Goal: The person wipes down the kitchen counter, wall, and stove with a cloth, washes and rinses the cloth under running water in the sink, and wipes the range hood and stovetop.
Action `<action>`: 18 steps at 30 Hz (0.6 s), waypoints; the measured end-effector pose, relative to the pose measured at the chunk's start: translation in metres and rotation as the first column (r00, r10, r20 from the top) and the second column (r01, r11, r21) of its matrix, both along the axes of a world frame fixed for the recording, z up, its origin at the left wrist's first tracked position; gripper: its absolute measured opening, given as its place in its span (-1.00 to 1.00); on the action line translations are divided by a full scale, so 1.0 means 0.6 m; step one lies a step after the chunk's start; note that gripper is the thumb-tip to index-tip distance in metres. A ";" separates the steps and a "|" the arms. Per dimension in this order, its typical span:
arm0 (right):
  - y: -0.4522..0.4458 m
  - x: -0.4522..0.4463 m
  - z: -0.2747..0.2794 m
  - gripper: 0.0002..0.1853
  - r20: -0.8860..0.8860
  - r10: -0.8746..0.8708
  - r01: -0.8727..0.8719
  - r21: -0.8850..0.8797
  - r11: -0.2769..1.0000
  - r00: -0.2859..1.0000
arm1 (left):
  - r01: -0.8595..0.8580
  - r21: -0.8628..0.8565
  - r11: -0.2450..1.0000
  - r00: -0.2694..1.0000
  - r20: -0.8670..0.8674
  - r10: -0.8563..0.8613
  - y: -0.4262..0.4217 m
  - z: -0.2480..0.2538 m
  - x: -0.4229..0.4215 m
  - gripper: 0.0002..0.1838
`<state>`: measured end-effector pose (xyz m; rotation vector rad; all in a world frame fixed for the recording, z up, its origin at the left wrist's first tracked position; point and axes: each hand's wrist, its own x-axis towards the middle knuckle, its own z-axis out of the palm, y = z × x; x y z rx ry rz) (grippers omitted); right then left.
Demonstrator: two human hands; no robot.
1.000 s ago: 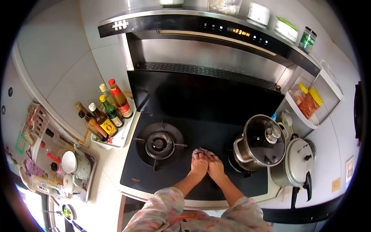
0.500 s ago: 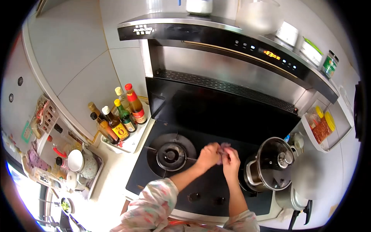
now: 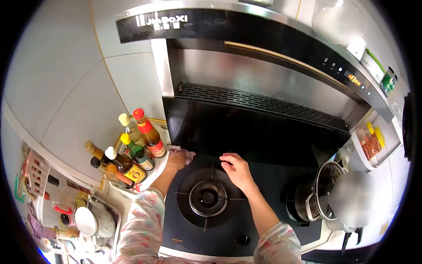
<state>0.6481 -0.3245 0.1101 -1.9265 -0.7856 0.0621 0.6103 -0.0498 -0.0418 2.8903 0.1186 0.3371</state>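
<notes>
My left hand presses a crumpled purple-grey cloth on the back left corner of the black cooktop, beside the bottle tray. My right hand is held over the cooktop behind and right of the left burner, its fingers bent and apart, with nothing visible in it. Close to my left hand stands a red-capped sauce bottle.
Several bottles stand in a white tray at left. A steel pot sits on the right burner. Overhead is the range hood. A dish rack with a white bowl is at lower left.
Both hands were together on the cloth. My left hand has carried it left to the cooktop's back corner, and my right hand has let go. The view has shifted left.
</notes>
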 end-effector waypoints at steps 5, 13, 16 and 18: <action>-0.060 0.025 -0.045 -0.78 -0.129 -0.072 0.073 0.002 0.997 0.989 | -0.026 0.153 0.988 0.793 -0.598 0.114 -0.025 0.122 0.050 -0.47; -0.186 0.021 -0.116 -0.77 -0.305 -0.150 0.193 0.116 0.974 0.941 | -0.382 -0.197 0.903 0.663 -0.739 0.119 -0.150 0.182 0.130 -0.65; -0.225 0.008 -0.157 -0.78 -0.366 -0.154 0.225 0.159 0.961 0.918 | -0.214 -0.251 0.944 0.672 -0.739 -0.044 -0.233 0.169 0.172 -0.66; -0.260 0.001 -0.180 -0.77 -0.406 -0.173 0.260 0.170 0.951 0.897 | -0.019 -0.114 0.993 0.672 -0.737 -0.072 -0.290 0.113 0.204 -0.74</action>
